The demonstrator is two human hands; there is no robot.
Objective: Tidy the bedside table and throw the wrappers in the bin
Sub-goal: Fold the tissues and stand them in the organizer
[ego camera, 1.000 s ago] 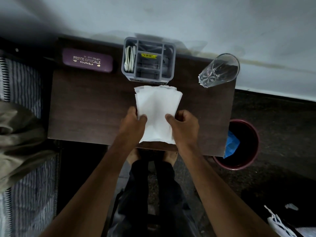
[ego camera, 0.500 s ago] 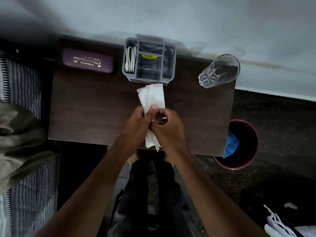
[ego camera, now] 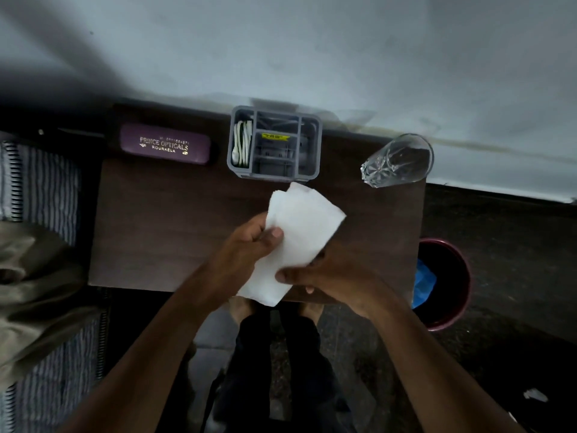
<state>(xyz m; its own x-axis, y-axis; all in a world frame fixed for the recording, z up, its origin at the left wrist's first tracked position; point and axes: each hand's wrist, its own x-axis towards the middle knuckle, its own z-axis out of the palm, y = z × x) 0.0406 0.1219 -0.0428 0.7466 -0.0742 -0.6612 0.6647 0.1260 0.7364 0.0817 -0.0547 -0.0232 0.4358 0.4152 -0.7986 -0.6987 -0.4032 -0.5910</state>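
Centre frame, over table (ego camera: 162,232) | both hands pinching tissue (ego camera: 296,232): left hand (ego camera: 249,245), right hand (ego camera: 331,276) | align edges, crease flat before storing.

White tissue (ego camera: 299,232), purple spectacle case (ego camera: 165,148)

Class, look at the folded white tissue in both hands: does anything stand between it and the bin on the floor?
Nothing visible does. Both hands, left hand and right hand, hold the tissue over the table; the bin stands open beyond the right edge.

Dim, soft overall; dark vignette top-left, wide-angle bend at edges, slight blur.
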